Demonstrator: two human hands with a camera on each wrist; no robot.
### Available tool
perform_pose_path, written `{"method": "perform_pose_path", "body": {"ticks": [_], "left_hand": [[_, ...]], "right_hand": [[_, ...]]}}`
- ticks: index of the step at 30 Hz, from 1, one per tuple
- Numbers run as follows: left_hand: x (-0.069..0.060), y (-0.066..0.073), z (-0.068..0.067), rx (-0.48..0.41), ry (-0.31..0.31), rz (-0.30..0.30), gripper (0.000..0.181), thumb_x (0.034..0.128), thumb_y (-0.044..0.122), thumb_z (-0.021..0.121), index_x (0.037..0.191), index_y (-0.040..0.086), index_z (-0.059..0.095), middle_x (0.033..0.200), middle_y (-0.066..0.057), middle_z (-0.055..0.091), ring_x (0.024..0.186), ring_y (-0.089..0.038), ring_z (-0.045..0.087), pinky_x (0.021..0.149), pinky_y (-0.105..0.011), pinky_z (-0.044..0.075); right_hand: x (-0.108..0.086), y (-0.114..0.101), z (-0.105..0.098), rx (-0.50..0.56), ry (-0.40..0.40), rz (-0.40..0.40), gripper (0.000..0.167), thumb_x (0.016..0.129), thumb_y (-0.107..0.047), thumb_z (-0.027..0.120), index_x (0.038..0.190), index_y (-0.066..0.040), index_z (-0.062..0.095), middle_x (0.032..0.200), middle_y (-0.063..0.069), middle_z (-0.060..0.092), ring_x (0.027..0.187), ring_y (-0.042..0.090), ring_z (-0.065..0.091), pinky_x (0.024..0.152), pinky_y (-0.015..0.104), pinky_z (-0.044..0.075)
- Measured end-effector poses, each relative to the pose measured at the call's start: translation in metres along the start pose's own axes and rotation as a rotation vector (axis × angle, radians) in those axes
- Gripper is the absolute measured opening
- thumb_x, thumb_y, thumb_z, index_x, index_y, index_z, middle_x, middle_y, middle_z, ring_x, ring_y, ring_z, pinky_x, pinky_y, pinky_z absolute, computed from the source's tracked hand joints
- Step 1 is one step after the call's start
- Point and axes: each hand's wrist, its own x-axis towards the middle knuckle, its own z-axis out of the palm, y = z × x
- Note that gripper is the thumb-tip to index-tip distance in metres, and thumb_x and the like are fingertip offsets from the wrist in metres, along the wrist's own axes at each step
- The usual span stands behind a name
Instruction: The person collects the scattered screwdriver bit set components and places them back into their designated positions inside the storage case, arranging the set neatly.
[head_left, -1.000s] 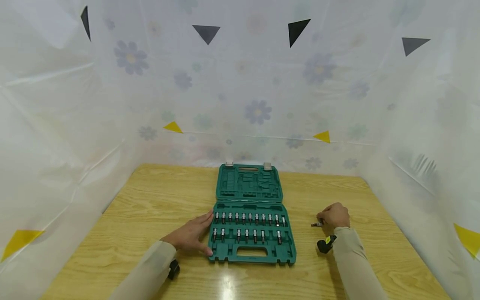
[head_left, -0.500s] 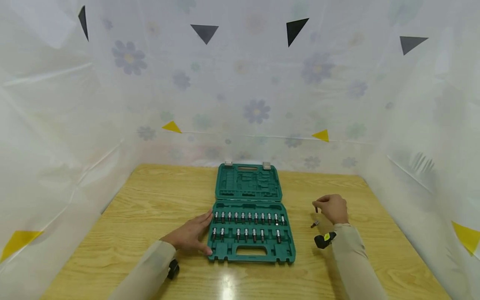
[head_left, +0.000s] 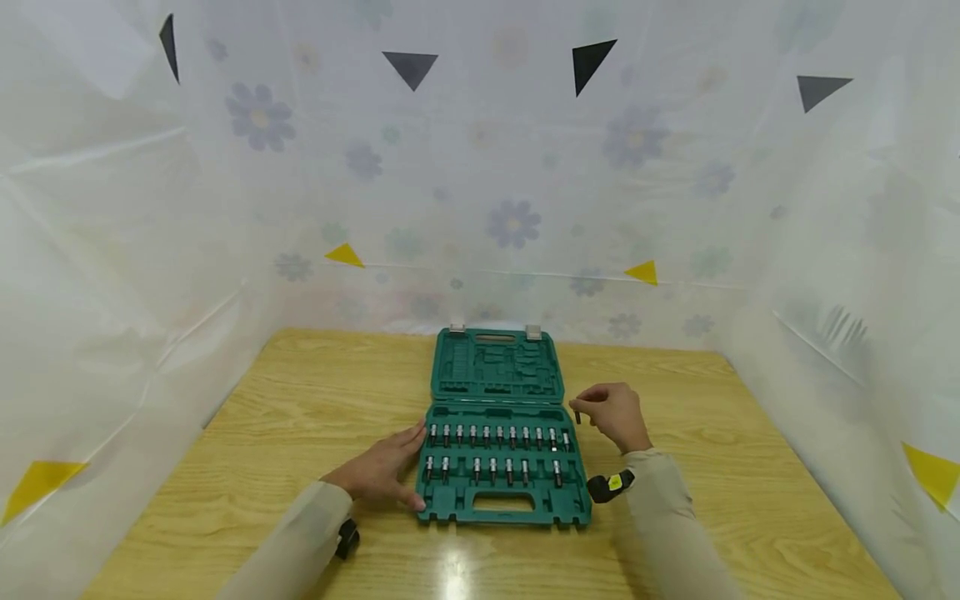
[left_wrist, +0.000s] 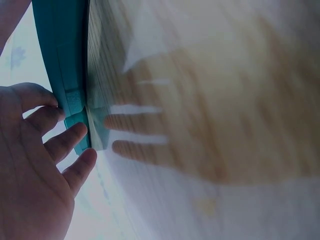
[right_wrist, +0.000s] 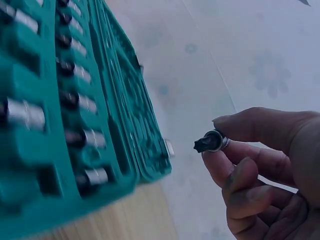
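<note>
A green tool case (head_left: 450, 504) lies open on the table, with two rows of bit sockets (head_left: 513, 437) in its near half. My left hand (head_left: 378, 472) rests against the case's left side, thumb at the front corner. In the left wrist view, its fingertips (left_wrist: 75, 132) touch the green wall. Just off the right edge, my right hand (head_left: 617, 414) pinches a bit socket (right_wrist: 212, 142) between thumb and fingers. Its dark star-shaped tip points away from the palm and hangs downward in the head view.
The wooden table (head_left: 322, 375) is bounded by pale sheeting (head_left: 480, 167) at the back and sides. The raised lid (head_left: 498, 367) of the case, with moulded slots, lies at the back. Some slots in the front row (head_left: 461, 471) hold nothing.
My right hand has lifted a bit socket off the table and carried it left to the case. Another one beside it is now hidden by the arm. The left hand has stayed put.
</note>
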Motion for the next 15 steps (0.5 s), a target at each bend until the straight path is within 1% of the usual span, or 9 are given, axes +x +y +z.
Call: {"method": "perform_pose_path", "body": {"ticks": [4,10,15], "left_hand": [[0.001,0.0,0.0,-0.002,0.001,0.005,0.116,0.0728,0.055,0.078,0.152,-0.003,0.016,0.16,-0.018,0.009,0.144,-0.038,0.017,0.111,-0.056,0.025],[0.0,0.0,0.0,0.012,0.001,0.006,0.116,0.0724,0.056,0.078,0.152,-0.003,0.017,0.16,-0.018,0.009,0.144,-0.038,0.017,0.111,-0.055,0.025],[0.0,0.001,0.001,0.005,0.003,0.0,0.116,0.0726,0.055,0.078,0.152,-0.003,0.017,0.16,-0.018,0.009,0.144,-0.038,0.017,0.111,-0.056,0.024]], "right_hand": [[-0.003,-0.008,0.015,0.02,-0.024,-0.032,0.011,0.088,-0.013,0.07,0.088,-0.003,0.074,0.074,0.015,0.067,0.061,0.038,0.058,0.047,0.032,0.047],[-0.008,-0.02,0.037,0.055,-0.037,-0.025,0.006,0.085,-0.011,0.074,0.084,-0.005,0.073,0.079,0.01,0.068,0.059,0.03,0.059,0.05,0.032,0.047],[-0.013,-0.032,0.052,0.067,-0.073,-0.053,0.006,0.083,-0.011,0.075,0.081,-0.005,0.074,0.071,0.015,0.066,0.051,0.027,0.056,0.046,0.032,0.044]]}}
